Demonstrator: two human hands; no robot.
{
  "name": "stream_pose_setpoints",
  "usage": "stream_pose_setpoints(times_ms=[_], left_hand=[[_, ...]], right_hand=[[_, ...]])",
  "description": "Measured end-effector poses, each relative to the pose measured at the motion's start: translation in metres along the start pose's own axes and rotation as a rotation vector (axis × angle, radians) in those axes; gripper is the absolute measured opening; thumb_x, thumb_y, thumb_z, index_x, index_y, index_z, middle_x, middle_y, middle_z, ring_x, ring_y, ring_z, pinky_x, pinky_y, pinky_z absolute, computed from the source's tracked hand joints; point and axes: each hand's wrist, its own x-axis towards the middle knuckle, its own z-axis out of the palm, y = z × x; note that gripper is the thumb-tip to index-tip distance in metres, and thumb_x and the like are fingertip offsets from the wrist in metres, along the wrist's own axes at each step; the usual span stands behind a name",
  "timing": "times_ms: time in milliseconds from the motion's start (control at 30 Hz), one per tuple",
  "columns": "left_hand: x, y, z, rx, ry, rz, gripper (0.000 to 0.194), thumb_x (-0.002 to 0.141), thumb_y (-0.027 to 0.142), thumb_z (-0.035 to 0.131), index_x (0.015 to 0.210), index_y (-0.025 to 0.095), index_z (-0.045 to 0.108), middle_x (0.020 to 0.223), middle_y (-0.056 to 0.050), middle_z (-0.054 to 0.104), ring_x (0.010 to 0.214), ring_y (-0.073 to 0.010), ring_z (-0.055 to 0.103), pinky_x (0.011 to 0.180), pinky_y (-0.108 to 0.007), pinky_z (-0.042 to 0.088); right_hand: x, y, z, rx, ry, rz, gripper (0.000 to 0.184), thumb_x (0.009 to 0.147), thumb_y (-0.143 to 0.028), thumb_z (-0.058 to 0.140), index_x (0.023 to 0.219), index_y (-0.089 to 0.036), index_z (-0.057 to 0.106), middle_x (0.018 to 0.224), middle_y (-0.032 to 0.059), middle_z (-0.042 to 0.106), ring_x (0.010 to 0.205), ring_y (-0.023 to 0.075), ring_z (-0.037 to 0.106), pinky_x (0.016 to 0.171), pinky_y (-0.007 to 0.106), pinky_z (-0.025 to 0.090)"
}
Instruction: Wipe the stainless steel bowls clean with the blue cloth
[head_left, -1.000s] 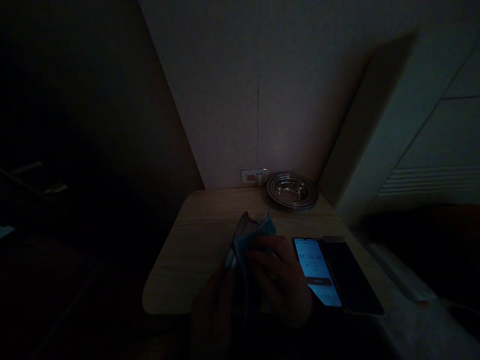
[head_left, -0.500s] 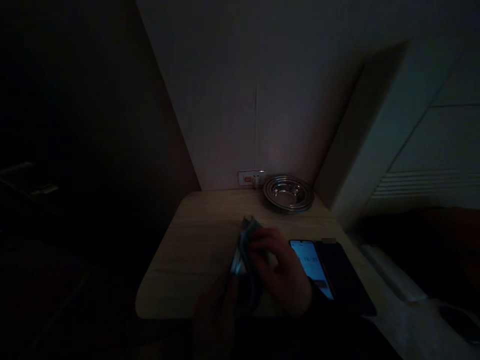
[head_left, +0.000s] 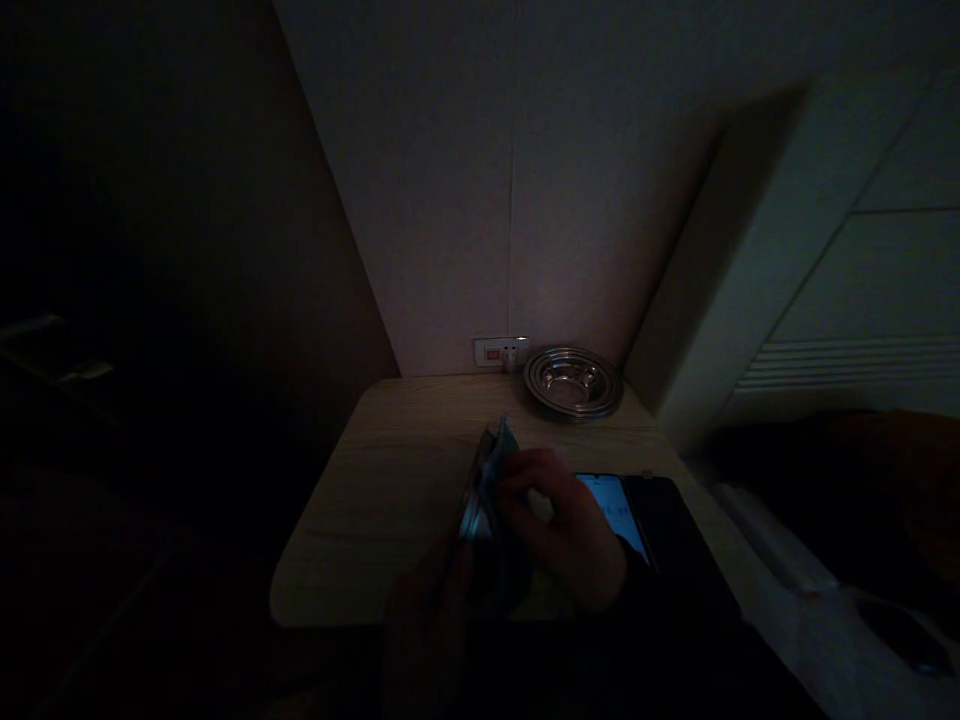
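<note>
In a very dark room both my hands hold a bluish stack of paper notes [head_left: 491, 480] upright over a small light wooden table [head_left: 390, 480]. My left hand [head_left: 427, 610] grips the stack from below, barely visible in the dark. My right hand [head_left: 566, 530] curls its fingers over the right side of the stack. A phone with a lit blue screen [head_left: 615, 505] lies in an open dark case just right of my right hand, partly covered by it.
A stack of shiny metal bowls [head_left: 574, 382] stands at the table's back right by the wall. A wall socket [head_left: 499, 352] sits behind it. A white cabinet [head_left: 825, 280] rises on the right; the left side is in darkness.
The notes were spread wider a second ago and are now gathered into a tighter stack. My right hand has shifted over more of the phone's screen. The view moved slightly.
</note>
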Motion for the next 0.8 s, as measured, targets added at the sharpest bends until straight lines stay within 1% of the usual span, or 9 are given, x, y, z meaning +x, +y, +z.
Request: stream_pose_setpoints(times_ms=[67, 167, 300, 400, 533, 567, 633, 700, 800], left_hand=[[-0.0002, -0.0024, -0.0005, -0.004, -0.022, -0.002, 0.045, 0.074, 0.050, 0.050, 0.097, 0.016, 0.070, 0.096, -0.009, 0.071, 0.087, -0.0246, 0.066, 0.074, -0.031, 0.053], [0.0000, -0.0061, 0.0001, -0.034, -0.035, 0.035, 0.044, 0.076, 0.049, 0.050, 0.100, 0.017, 0.069, 0.098, -0.008, 0.070, 0.090, -0.0239, 0.065, 0.076, -0.030, 0.053], [0.0002, -0.0072, 0.0019, -0.046, -0.046, 0.026, 0.041, 0.076, 0.048, 0.050, 0.096, 0.018, 0.070, 0.093, -0.006, 0.072, 0.087, -0.0227, 0.066, 0.074, -0.029, 0.053], [0.0006, -0.0037, 0.0023, -0.054, -0.047, 0.021, 0.041, 0.076, 0.047, 0.051, 0.098, 0.017, 0.069, 0.096, -0.007, 0.071, 0.089, -0.0231, 0.066, 0.075, -0.029, 0.053], [0.0016, 0.0010, 0.0016, -0.033, -0.080, 0.049, 0.042, 0.076, 0.046, 0.050, 0.101, 0.017, 0.068, 0.098, -0.008, 0.070, 0.089, -0.0233, 0.066, 0.076, -0.029, 0.053], [0.0016, 0.0014, 0.0014, -0.037, -0.083, 0.047, 0.043, 0.076, 0.046, 0.049, 0.101, 0.017, 0.068, 0.098, -0.008, 0.070, 0.089, -0.0234, 0.066, 0.075, -0.029, 0.053], [0.0013, 0.0010, 0.0012, -0.049, -0.076, 0.034, 0.044, 0.076, 0.047, 0.049, 0.101, 0.016, 0.068, 0.098, -0.008, 0.070, 0.090, -0.0237, 0.066, 0.075, -0.030, 0.053], [0.0007, -0.0006, 0.0011, -0.050, -0.065, 0.023, 0.044, 0.076, 0.048, 0.049, 0.098, 0.016, 0.069, 0.097, -0.008, 0.070, 0.090, -0.0238, 0.065, 0.076, -0.030, 0.053], [0.0001, -0.0039, 0.0010, -0.030, -0.085, 0.022, 0.045, 0.076, 0.048, 0.049, 0.099, 0.016, 0.069, 0.099, -0.008, 0.070, 0.092, -0.0238, 0.065, 0.078, -0.030, 0.052]], right_hand=[[0.0000, 0.0008, -0.0003, -0.014, -0.017, -0.008, 0.011, 0.074, -0.012, 0.059, 0.077, -0.021, 0.063, 0.088, 0.0036, 0.064, 0.086, 0.0171, 0.059, 0.077, 0.032, 0.048], [-0.0006, 0.0007, -0.0012, 0.001, 0.030, -0.002, 0.008, 0.075, -0.014, 0.058, 0.074, -0.021, 0.062, 0.083, 0.0036, 0.064, 0.081, 0.0172, 0.061, 0.074, 0.032, 0.048], [-0.0017, -0.0035, -0.0033, -0.021, -0.062, -0.008, 0.010, 0.075, -0.012, 0.059, 0.076, -0.021, 0.062, 0.087, 0.0037, 0.063, 0.086, 0.0169, 0.059, 0.075, 0.031, 0.048], [-0.0004, -0.0053, -0.0046, -0.021, -0.067, -0.005, 0.010, 0.075, -0.011, 0.059, 0.074, -0.020, 0.061, 0.083, 0.0032, 0.062, 0.082, 0.0166, 0.059, 0.074, 0.031, 0.048], [0.0004, -0.0057, -0.0051, -0.027, -0.104, -0.003, 0.011, 0.074, -0.009, 0.059, 0.075, -0.020, 0.061, 0.087, 0.0037, 0.061, 0.086, 0.0168, 0.059, 0.076, 0.031, 0.047], [0.0005, -0.0056, -0.0052, -0.027, -0.102, -0.006, 0.011, 0.074, -0.009, 0.058, 0.075, -0.020, 0.060, 0.084, 0.0035, 0.061, 0.084, 0.0167, 0.059, 0.075, 0.031, 0.047], [0.0009, -0.0053, -0.0053, -0.034, -0.091, -0.007, 0.011, 0.074, -0.009, 0.058, 0.074, -0.020, 0.060, 0.082, 0.0032, 0.061, 0.082, 0.0167, 0.059, 0.074, 0.032, 0.047], [0.0015, -0.0046, -0.0055, -0.043, -0.099, -0.021, 0.011, 0.074, -0.009, 0.058, 0.075, -0.020, 0.060, 0.084, 0.0035, 0.061, 0.084, 0.0168, 0.058, 0.075, 0.032, 0.047], [0.0027, -0.0031, -0.0062, -0.061, -0.105, -0.041, 0.011, 0.075, -0.008, 0.058, 0.075, -0.019, 0.060, 0.083, 0.0035, 0.061, 0.081, 0.0164, 0.059, 0.073, 0.031, 0.047]])
